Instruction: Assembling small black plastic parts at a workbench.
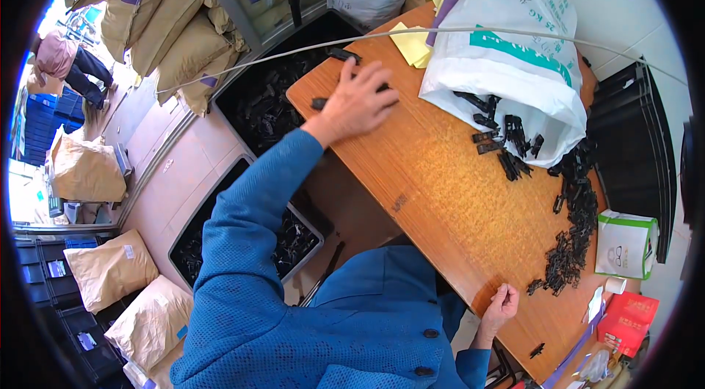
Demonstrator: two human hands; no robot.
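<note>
My left hand (357,101) reaches over the far left corner of the wooden table (411,169), its fingers spread and lying low over the top. Dark bits show beside its wrist and between its fingers; the palm hides whatever is beneath. A black plastic piece (343,55) lies at the table edge just past the fingertips. At the table's near edge my right hand (502,304) is closed, thumb against the curled fingers, and I cannot make out anything in it. A long heap of small black plastic parts (576,213) runs along the right side. One small part (537,350) lies nearest that hand.
A white woven sack (496,66) lies tipped on the table, black parts spilling from its mouth. Left of the table stand black bins (257,114) of parts on the floor. Brown sacks (132,22) are stacked beyond, where another person (62,59) bends over.
</note>
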